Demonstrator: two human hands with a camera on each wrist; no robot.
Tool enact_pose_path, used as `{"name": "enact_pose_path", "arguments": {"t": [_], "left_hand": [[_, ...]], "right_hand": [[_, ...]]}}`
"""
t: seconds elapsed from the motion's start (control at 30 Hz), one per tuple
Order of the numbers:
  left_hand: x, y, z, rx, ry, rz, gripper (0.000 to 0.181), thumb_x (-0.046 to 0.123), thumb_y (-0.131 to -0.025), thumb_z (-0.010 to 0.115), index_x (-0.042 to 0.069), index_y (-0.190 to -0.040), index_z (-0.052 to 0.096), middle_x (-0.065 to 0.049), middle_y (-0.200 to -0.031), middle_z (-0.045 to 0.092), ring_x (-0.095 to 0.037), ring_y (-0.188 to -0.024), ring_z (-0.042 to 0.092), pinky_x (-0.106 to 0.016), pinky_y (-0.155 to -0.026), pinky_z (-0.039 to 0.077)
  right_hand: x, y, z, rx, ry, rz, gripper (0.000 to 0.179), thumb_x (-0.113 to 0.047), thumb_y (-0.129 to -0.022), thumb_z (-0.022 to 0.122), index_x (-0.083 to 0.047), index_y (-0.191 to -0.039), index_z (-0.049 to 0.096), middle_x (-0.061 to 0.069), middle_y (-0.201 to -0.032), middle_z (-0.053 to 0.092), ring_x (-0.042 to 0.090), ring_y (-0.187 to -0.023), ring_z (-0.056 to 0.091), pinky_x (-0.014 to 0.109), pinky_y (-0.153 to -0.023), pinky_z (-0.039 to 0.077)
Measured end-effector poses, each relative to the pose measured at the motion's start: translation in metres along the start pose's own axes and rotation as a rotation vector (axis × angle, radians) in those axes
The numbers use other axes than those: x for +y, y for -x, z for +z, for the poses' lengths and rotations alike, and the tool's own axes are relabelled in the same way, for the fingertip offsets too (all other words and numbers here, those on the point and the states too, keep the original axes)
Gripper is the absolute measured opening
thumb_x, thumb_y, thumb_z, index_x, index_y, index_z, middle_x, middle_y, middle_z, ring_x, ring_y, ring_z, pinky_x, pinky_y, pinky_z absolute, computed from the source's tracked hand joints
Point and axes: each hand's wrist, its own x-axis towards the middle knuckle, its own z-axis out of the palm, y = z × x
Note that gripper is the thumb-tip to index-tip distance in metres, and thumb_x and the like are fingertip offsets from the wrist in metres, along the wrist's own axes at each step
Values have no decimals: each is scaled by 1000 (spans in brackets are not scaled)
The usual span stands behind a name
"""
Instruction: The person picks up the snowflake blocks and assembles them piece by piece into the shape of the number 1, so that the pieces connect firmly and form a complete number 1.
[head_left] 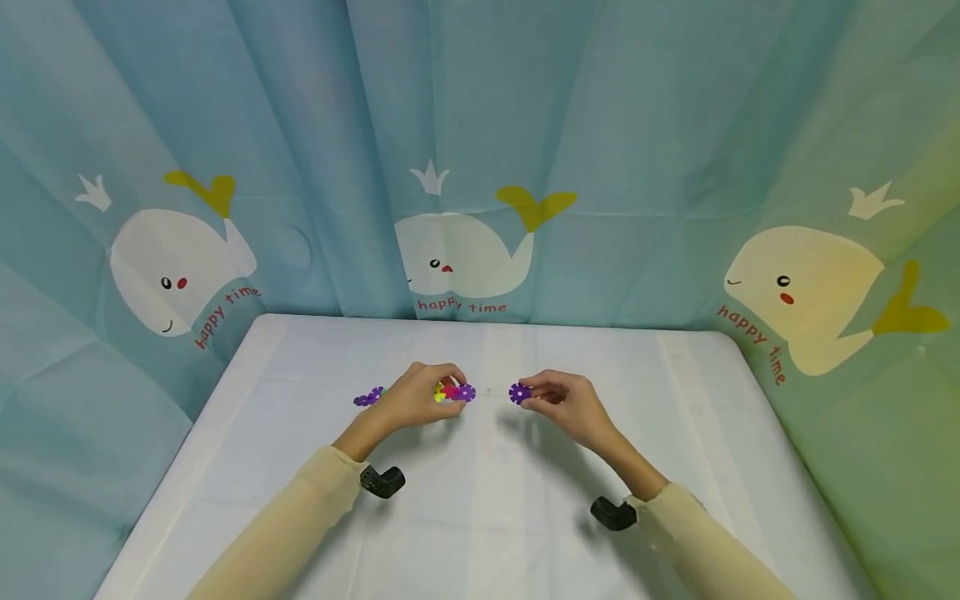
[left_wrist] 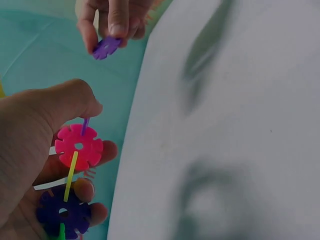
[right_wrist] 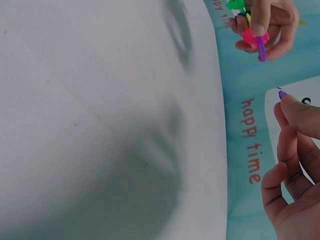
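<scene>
My left hand [head_left: 420, 395] holds a chain of notched plastic snowflake discs above the table. In the left wrist view the chain shows a pink disc [left_wrist: 79, 146], a yellow disc seen edge-on [left_wrist: 71, 176], a dark blue disc [left_wrist: 63, 212] and a bit of green. A purple disc [head_left: 467, 392] ends the chain, pinched between thumb and fingers; the other end [head_left: 368, 397] sticks out left of the hand. Across a small gap, my right hand [head_left: 568, 406] pinches a single purple disc [head_left: 519, 393] between thumb and fingertips. The two purple discs are apart.
Below the hands lies a white-covered table [head_left: 510, 517] with soft shadows on it. Behind it hangs a blue-green curtain [head_left: 637, 167] printed with whales and lettering. A black wrist device [head_left: 383, 482] is on the left wrist, another black device [head_left: 613, 514] on the right.
</scene>
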Motion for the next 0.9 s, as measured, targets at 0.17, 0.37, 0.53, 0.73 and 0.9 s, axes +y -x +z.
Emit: {"name": "enact_pose_path", "arguments": {"t": [0.17, 0.37, 0.53, 0.73, 0.9], "left_hand": [[6, -4, 2, -15, 14, 6, 29, 23, -90, 79, 13, -115, 71, -3, -103, 74, -14, -91, 63, -30, -84, 55], [11, -6, 5, -21, 27, 7, 29, 24, -90, 80, 13, -115, 71, -2, -101, 73, -13, -88, 62, -27, -81, 55], [14, -7, 6, -30, 34, 42, 28, 22, -90, 79, 12, -114, 72, -2, -100, 73, -12, -85, 62, -25, -78, 54], [14, -8, 9, -28, 48, 84, 25, 19, -89, 79, 10, -111, 72, -2, -96, 73, -11, -79, 60, -24, -71, 53], [14, -8, 10, -29, 59, 80, 24, 22, -89, 80, 11, -109, 73, 0, -94, 72, -10, -78, 59, -23, -69, 52]], "right_hand": [[-14, -1, 7, 0, 9, -8, 25, 1, -85, 81, 2, -109, 76, 15, -93, 76, 24, -76, 70, 30, -70, 58], [-48, 2, 9, -11, -11, -32, 24, 4, -86, 79, 6, -109, 74, 19, -95, 75, 27, -75, 69, 32, -70, 58], [-32, 0, 18, -3, -35, -27, 24, 4, -86, 78, 6, -110, 74, 20, -98, 75, 31, -75, 69, 33, -69, 59], [-11, -2, 28, 22, -38, -54, 24, -1, -87, 80, -1, -111, 76, 13, -99, 76, 24, -72, 66, 29, -66, 56], [-7, 1, 29, 24, -43, -96, 24, -7, -86, 82, -10, -110, 78, 4, -97, 76, 15, -71, 63, 25, -65, 54]]}}
